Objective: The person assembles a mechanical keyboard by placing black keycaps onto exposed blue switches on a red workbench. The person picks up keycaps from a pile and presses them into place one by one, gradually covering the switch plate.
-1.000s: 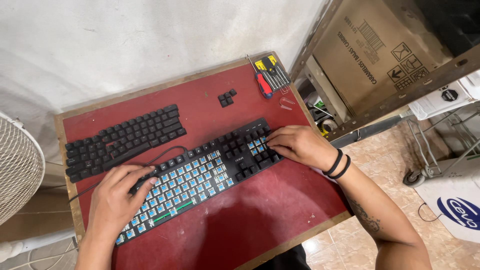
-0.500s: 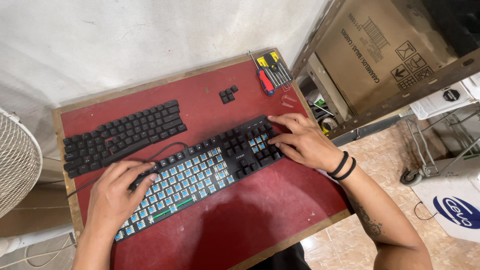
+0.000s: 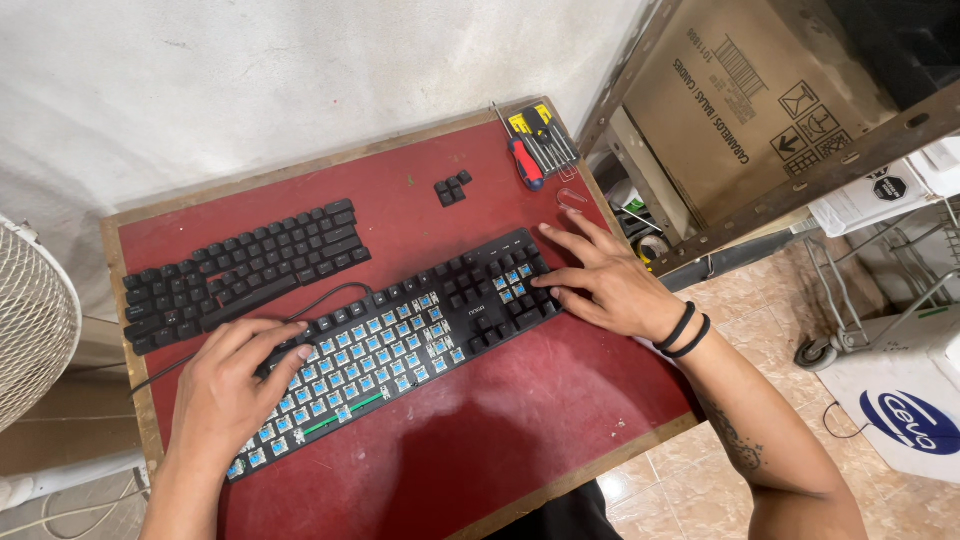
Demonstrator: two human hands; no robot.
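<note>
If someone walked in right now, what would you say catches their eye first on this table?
The long keyboard lying diagonally on the red table, most keycaps off and blue switches bare. The left hand rests on its left end, the right hand on its right end. Behind it lies a block of black keycaps.

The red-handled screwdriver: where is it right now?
In the head view, the red-handled screwdriver lies at the far right corner of the red table, against the screwdriver bit set, right of the loose keycaps.

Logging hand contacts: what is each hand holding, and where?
Neither lifts anything. The left hand and right hand press on opposite ends of the keyboard.
</note>
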